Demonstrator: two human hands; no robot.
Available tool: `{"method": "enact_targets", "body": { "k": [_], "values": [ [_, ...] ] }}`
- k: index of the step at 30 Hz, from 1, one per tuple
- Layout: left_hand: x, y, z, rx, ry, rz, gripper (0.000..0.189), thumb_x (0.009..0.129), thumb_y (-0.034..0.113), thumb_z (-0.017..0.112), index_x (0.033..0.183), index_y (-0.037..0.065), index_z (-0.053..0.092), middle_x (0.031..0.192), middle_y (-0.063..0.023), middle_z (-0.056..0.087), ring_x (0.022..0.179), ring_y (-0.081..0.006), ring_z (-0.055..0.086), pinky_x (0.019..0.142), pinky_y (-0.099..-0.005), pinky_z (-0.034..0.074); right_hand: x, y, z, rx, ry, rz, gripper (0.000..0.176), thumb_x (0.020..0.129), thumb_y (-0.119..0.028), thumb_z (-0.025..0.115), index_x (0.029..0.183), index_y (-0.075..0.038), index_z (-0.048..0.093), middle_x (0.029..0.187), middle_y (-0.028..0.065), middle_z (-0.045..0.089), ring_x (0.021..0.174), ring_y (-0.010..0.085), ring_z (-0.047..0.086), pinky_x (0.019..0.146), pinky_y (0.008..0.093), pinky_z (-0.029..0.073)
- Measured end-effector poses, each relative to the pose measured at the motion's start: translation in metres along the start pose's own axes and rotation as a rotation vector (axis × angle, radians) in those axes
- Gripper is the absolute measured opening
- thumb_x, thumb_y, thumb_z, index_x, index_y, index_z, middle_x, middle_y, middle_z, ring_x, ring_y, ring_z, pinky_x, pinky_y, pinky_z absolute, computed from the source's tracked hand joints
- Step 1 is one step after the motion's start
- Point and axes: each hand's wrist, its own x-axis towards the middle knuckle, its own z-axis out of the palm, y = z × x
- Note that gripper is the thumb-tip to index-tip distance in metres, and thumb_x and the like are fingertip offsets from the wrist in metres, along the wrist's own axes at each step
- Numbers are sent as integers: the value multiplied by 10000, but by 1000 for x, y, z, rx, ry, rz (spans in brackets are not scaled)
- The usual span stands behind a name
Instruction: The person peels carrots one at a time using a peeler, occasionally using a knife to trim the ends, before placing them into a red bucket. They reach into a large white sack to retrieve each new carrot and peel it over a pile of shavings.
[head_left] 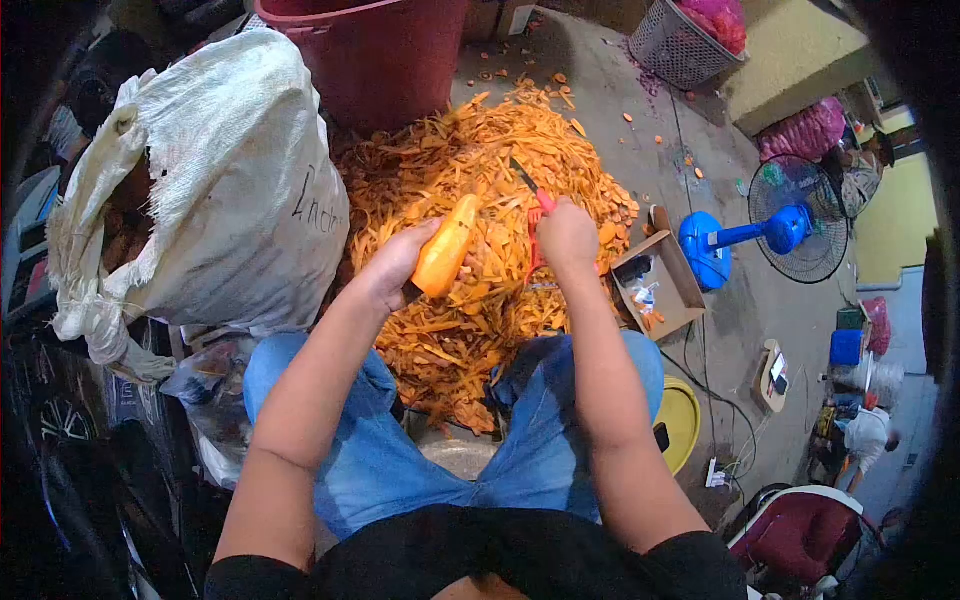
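A large, mostly peeled carrot [447, 245] with dark specks and a dark lower end lies tilted in my left hand [400, 262], whose fingers are closed around it. To its right, my right hand [568, 240] is wrapped round a red-handled knife [527, 180], its narrow dark blade pointing up and left, apart from the carrot. A red slotted piece [534, 235] hangs just left of that hand; whether it is a peeler, I cannot make out. Beneath both hands spreads a big heap of orange peelings [480, 345], reaching down between my knees.
A white woven sack [240, 170] stands close on the left, a red tub [375, 65] behind the heap. To the right are a cardboard box [672, 285], a blue fan [750, 235], a yellow lid-like round [680, 425] and cables. A grey basket [672, 48] stands farther back.
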Motion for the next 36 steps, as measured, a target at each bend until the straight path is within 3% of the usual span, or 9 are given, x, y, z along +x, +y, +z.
{"method": "enact_targets", "body": {
  "k": [1,6,9,16,18,21,28,33,36],
  "values": [
    [2,-2,-3,-33,31,9,365,858,305,274,1014,16,432,801,-128,554,657,-177,551,544,-273,467,-3,-5,-5,0,0,-1,224,698,-227,501,684,-5,527,596,168,555,575,294,564,527,382,451],
    [7,7,-8,-65,83,-6,334,852,300,292,1004,46,447,808,-100,557,649,-170,550,537,-283,464,-23,-35,-12,83,-194,-386,203,684,-223,501,682,-21,525,611,172,555,590,300,561,549,393,447],
    [10,10,-12,-68,171,4,299,845,292,313,990,77,460,806,-72,557,644,-168,548,521,-296,461,-27,-39,-11,80,-318,-387,118,659,-127,490,699,-16,502,611,182,537,617,325,538,572,410,425],
    [13,7,-9,-35,183,26,313,852,294,299,971,51,457,785,-85,554,606,-172,551,476,-278,460,-28,-36,-9,83,-295,-424,175,680,-184,495,693,-11,515,621,180,551,596,308,557,553,399,445],
    [15,5,-10,-42,204,26,323,854,298,292,970,43,454,778,-90,554,599,-174,551,469,-275,460,-28,-35,-3,82,-262,-363,136,643,-121,509,722,-11,506,619,173,547,610,314,547,573,395,436],
    [15,2,-10,-43,149,26,345,855,313,284,972,33,448,766,-98,552,602,-172,550,473,-276,463,-28,-34,-2,69,-177,-364,172,684,-171,492,676,-1,507,577,156,552,552,295,561,506,373,454],
    [8,4,-5,-16,85,4,363,859,316,273,1000,22,433,772,-106,551,619,-174,550,498,-274,468,-24,-30,7,25,-120,-329,189,691,-182,495,696,6,517,583,149,561,552,289,569,497,366,458],
    [-7,-8,7,27,21,25,351,862,291,271,1018,21,430,800,-120,553,632,-182,553,519,-274,471,0,7,11,19,-215,43,200,693,-178,478,728,7,546,670,190,568,638,305,573,577,380,461],
    [-4,-5,-2,-4,50,-5,343,861,267,280,1023,5,431,811,-128,552,659,-186,556,581,-268,472,1,6,5,30,-168,57,192,677,-160,476,735,5,554,699,197,569,677,309,570,609,378,458]
  ]
}}
